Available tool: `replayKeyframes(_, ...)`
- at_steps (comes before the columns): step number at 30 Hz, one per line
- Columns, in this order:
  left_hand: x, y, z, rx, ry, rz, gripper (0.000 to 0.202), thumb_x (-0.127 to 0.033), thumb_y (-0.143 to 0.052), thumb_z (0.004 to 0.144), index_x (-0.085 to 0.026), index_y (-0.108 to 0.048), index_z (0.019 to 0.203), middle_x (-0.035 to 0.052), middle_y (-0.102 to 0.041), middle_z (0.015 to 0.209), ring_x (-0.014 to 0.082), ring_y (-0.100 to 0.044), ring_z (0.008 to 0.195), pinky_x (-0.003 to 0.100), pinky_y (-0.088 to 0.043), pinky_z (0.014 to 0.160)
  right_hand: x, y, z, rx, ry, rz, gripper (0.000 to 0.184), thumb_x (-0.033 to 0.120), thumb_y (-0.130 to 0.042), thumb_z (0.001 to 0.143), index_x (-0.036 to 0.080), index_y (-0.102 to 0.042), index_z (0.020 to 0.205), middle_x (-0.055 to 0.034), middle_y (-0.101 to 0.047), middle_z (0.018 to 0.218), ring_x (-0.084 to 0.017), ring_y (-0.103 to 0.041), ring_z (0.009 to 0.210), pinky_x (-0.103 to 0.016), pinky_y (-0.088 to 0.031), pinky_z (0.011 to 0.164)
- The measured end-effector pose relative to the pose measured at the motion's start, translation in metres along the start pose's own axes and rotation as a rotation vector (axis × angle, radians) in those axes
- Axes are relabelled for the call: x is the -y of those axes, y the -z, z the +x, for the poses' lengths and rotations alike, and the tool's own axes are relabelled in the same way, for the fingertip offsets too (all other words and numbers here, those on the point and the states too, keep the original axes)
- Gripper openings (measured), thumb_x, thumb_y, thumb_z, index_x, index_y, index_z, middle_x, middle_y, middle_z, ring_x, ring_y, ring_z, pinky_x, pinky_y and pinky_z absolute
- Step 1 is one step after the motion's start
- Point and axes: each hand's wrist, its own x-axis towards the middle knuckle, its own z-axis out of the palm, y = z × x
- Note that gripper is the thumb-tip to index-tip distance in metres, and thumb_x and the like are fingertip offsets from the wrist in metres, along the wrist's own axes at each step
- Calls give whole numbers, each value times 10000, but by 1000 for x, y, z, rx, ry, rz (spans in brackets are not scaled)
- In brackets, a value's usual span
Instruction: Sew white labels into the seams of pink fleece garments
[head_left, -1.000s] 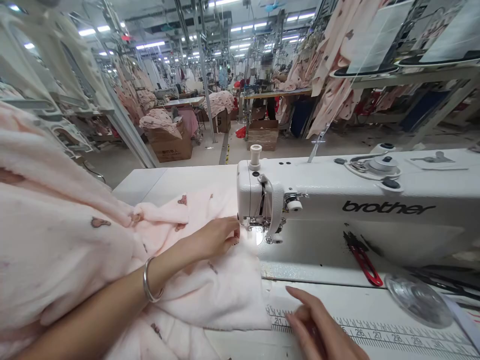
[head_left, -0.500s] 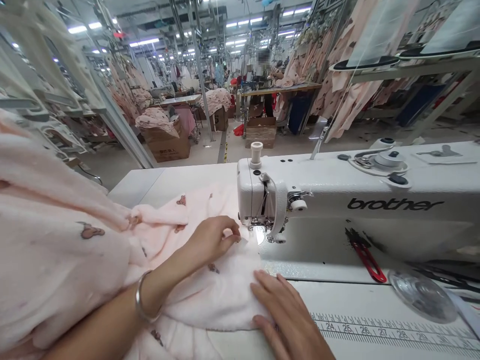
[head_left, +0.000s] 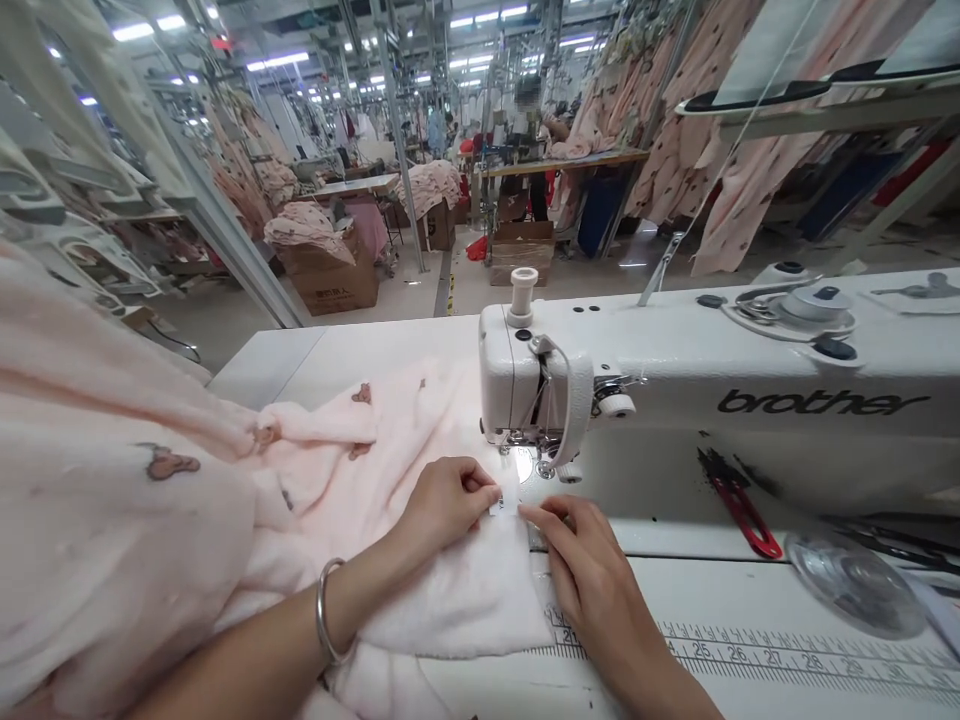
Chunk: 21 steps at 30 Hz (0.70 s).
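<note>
Pale pink plush fabric printed with brown bear motifs lies across the table, its edge running beneath the sewing machine head. My left hand, a silver bangle on its wrist, pinches a small white label against the cloth, just in front of the lit needle area. Thumb and forefinger of my right hand are closed at the fabric's right edge, beside the label. Whether those fingertips also catch the label, I cannot tell.
Red-handled thread snips and a clear plastic disc lie right of my hands. A ruler strip runs along the table front. Bulky pink fabric is heaped at left. Cartons stand on the floor beyond.
My right hand has moved up from the lower fabric edge to the label and closed its fingers. My left hand has shifted slightly right and down; the label now shows. The view has shifted slightly.
</note>
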Motion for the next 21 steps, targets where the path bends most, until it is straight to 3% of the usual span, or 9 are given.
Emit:
replayKeyframes(10,2,-1,0,-11,-46,49,187,-337,-591,779,-158,-626,739,-26,-565,523,104,-513,462,206,-342,465,5,1,0,-38,64,-82,404,-13,-333,883,130,-592,1159,-120,-501,1003,-223,-489,925,-384,-517,752)
replayKeyframes(16,3,-2,0,-30,-89,86,171,-317,-593,788,-161,-634,732,5,-639,680,131,-566,602,232,-385,547,2,-2,-1,2,80,-105,401,-45,-350,873,99,-576,1172,-126,-486,1006,-227,-468,924,-389,-500,757)
replayKeyframes(19,-1,4,-6,-43,-153,169,146,-283,-586,806,-172,-634,886,11,-650,753,168,-598,710,272,-437,638,6,-3,2,-41,100,-132,396,-63,-330,862,78,-597,1119,-125,-496,962,-225,-471,881,-386,-500,715)
replayKeyframes(21,-4,12,-13,-92,-236,333,257,-245,-577,822,-169,-587,1067,44,-653,879,207,-612,803,330,-477,716,8,-2,3,-55,95,-133,408,-70,-321,856,79,-602,1112,-123,-502,954,-221,-476,864,-375,-500,692)
